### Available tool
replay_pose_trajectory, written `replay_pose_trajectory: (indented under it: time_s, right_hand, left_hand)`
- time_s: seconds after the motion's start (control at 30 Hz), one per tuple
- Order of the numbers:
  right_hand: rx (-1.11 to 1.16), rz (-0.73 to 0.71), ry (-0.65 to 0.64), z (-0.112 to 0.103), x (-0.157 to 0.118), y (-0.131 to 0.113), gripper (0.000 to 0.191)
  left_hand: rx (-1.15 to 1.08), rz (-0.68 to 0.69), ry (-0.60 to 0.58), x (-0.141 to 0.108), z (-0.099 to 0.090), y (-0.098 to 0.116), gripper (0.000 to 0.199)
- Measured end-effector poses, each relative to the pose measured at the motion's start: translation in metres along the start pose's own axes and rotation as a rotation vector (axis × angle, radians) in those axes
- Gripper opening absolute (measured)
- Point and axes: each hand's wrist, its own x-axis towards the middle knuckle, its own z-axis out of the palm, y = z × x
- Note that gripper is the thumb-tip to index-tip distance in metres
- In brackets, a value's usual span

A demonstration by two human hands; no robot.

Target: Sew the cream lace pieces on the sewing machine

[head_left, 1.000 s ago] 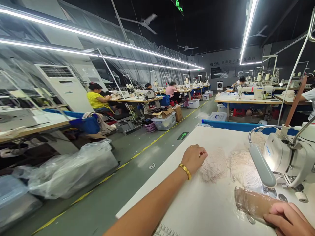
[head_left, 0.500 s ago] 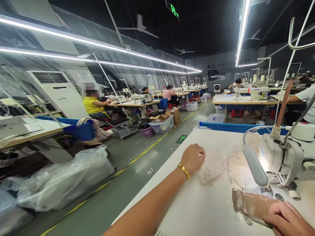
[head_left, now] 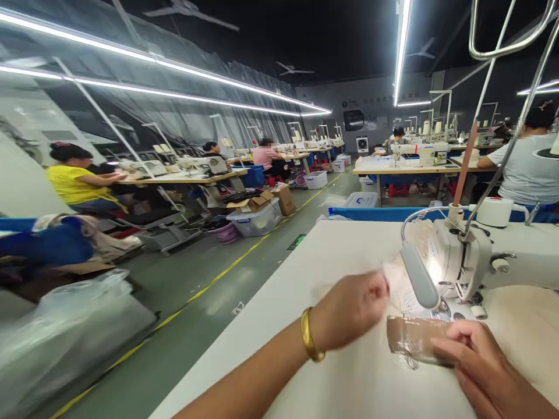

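Note:
My left hand (head_left: 353, 308), with a gold bangle (head_left: 309, 334) at the wrist, hovers over the white sewing table (head_left: 345, 250). Its fingers are curled together and blurred by motion, so what is between them cannot be made out. Pale lace fabric (head_left: 399, 285) lies just beyond those fingers, partly behind the grey lamp (head_left: 419, 274) of the sewing machine (head_left: 456, 262). Lower right, my right hand (head_left: 484, 355) grips one end of a flat brown piece wrapped in shiny clear film (head_left: 413, 336). This piece is in front of the needle area.
The sewing machine's head and thread stand rise on the right. A blue cloth trough (head_left: 375, 215) runs along the table's far edge. Left of the table is an aisle with a yellow floor line (head_left: 209, 285) and a large plastic bag (head_left: 87, 331). Several people sit at other machines.
The view has turned to the right. My left hand has moved right, closer to the machine and my right hand. My right hand still holds the brown piece.

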Motion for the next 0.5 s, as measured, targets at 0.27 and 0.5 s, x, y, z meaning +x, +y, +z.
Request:
replay_pose_trajectory:
  time_s: [0.27, 0.5]
  right_hand:
    - [0.061, 0.111, 0.001, -0.025, 0.017, -0.015, 0.031]
    - [0.085, 0.013, -0.107, -0.020, 0.020, -0.017, 0.022]
  left_hand:
    - [-0.071, 0.397, -0.176, -0.030, 0.056, 0.006, 0.017]
    - [0.228, 0.182, -0.082, -0.034, 0.072, 0.000, 0.008]
